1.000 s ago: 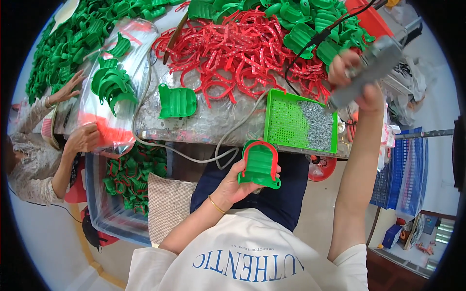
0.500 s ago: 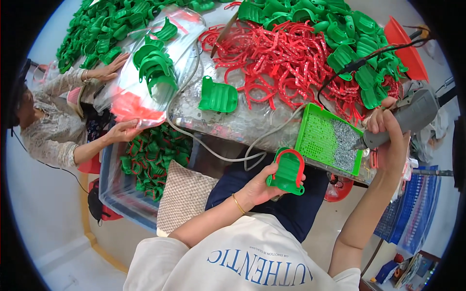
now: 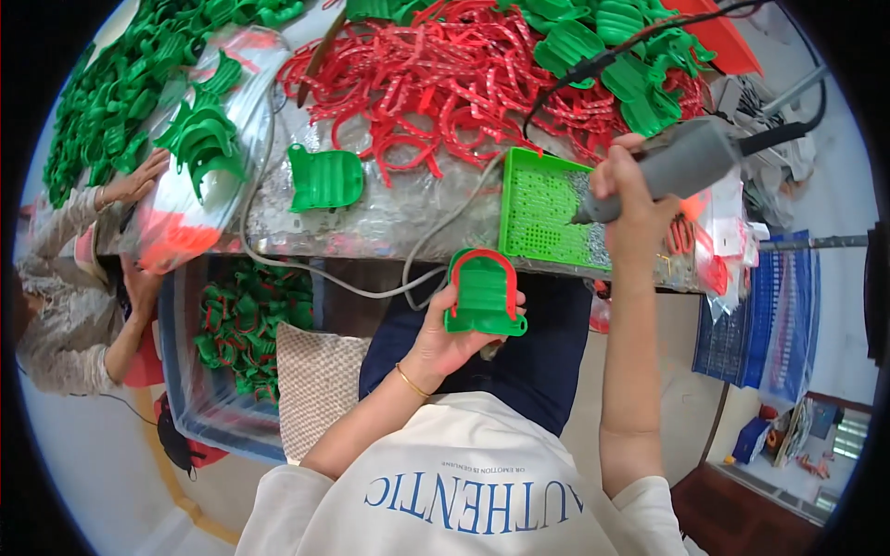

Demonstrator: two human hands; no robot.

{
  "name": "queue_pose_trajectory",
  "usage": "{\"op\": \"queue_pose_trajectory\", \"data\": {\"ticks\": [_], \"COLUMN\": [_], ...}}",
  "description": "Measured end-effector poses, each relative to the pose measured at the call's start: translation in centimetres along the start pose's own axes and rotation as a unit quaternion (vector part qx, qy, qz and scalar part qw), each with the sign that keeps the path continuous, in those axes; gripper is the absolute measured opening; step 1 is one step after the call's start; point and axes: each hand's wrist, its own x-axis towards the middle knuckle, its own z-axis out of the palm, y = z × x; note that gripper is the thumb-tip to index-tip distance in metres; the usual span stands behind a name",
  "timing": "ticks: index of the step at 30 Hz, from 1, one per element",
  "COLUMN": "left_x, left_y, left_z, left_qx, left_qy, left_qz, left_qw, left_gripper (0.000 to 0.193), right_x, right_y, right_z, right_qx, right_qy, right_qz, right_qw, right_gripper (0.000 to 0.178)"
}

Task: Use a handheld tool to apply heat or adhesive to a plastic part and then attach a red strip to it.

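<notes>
My left hand (image 3: pixel 443 338) is closed around a green ribbed plastic piece (image 3: pixel 480 289) with an arched red plastic strip (image 3: pixel 510 278) along its edge, held over my lap at the table's front edge. In my right hand (image 3: pixel 623 181) is a grey electric screwdriver (image 3: pixel 691 165), its body level and its tip pointing left. That tip is over the right part of a bright green perforated tray (image 3: pixel 508 208), where small silvery screws (image 3: pixel 577 185) lie. Whether a screw sits on the tip is too small to tell.
Red strips (image 3: pixel 426 83) are heaped on the table, with green pieces (image 3: pixel 102 111) piled far left and far right. A single green piece (image 3: pixel 326 180) lies near a grey cable (image 3: pixel 248 204). A co-worker's hand (image 3: pixel 146 176) rests by a plastic bag. Below stands a blue bin (image 3: pixel 176 371).
The view has swung, so the table appears further left. My right hand has lifted the screwdriver from the tray's right end, back over the tray. My left hand has raised the green piece slightly.
</notes>
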Motion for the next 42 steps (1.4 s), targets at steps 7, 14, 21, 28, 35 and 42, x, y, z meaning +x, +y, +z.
{"op": "queue_pose_trajectory", "data": {"ticks": [7,14,21,28,35,42], "left_x": [0.4,0.8,0.8,0.8,0.8,0.9], "left_y": [-0.4,-0.5,-0.2,-0.2,-0.2,-0.2], "left_z": [-0.8,-1.1,-1.7,-1.8,-1.6,-1.5], "left_qx": [-0.02,-0.056,-0.047,-0.056,-0.064,-0.04], "left_qy": [0.004,0.007,0.009,0.01,0.014,0.018], "left_qz": [-0.005,-0.001,0.001,-0.004,-0.003,0.002], "left_qw": [1.0,0.998,0.999,0.998,0.998,0.999], "left_gripper": [0.076,0.072,0.075,0.076,0.075,0.075], "right_x": [-1.4,-2.1,-2.3,-2.3,-2.3,-2.3], "right_y": [3.5,5.6,6.5,6.8,6.9,6.6], "right_z": [-0.3,0.0,0.3,0.5,0.4,0.5], "right_qx": [-0.007,-0.018,-0.026,-0.024,-0.029,-0.023], "right_qy": [0.016,0.019,0.034,0.038,0.022,0.04], "right_qz": [0.014,0.026,0.026,0.025,0.012,0.01], "right_qw": [1.0,0.999,0.999,0.999,0.999,0.999], "right_gripper": [0.014,0.013,0.013,0.012,0.011,0.012]}}
